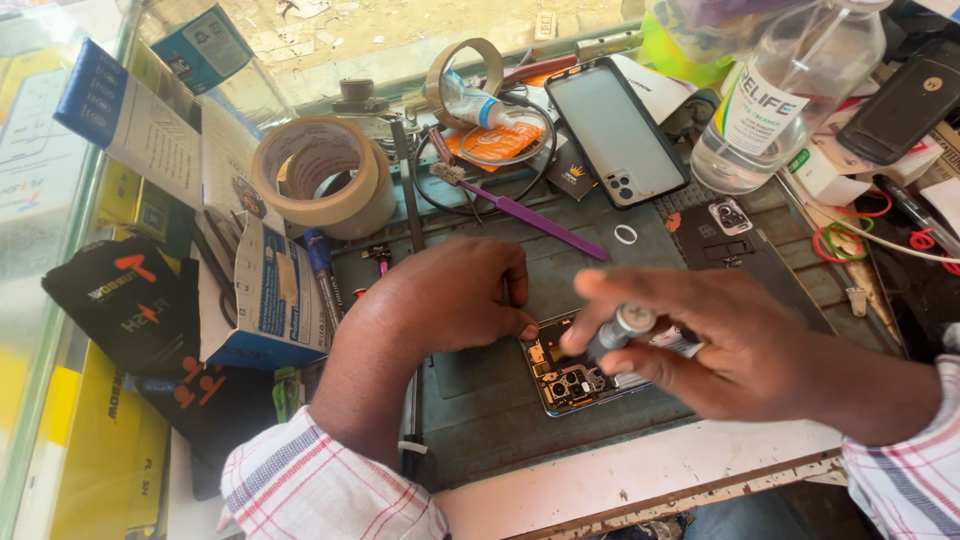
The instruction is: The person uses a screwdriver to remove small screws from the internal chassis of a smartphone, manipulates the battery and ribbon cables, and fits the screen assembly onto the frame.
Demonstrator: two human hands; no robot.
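An opened phone [568, 375] with its circuit board and camera modules exposed lies on a dark green work mat [480, 400]. My left hand [450, 295] is curled into a loose fist at the phone's upper left corner, fingertips touching its edge, with a thin tool barely showing between the fingers. My right hand [715, 345] hovers over the phone's right half, gripping a small silver screwdriver [622, 328] whose tip points down at the board.
Two rolls of masking tape [325, 175] and small cardboard boxes [255, 290] lie at the left. A purple brush [525, 212], a phone back cover [615, 130], a clear liquid bottle [790, 90], a white ring [626, 234] and cables crowd the back.
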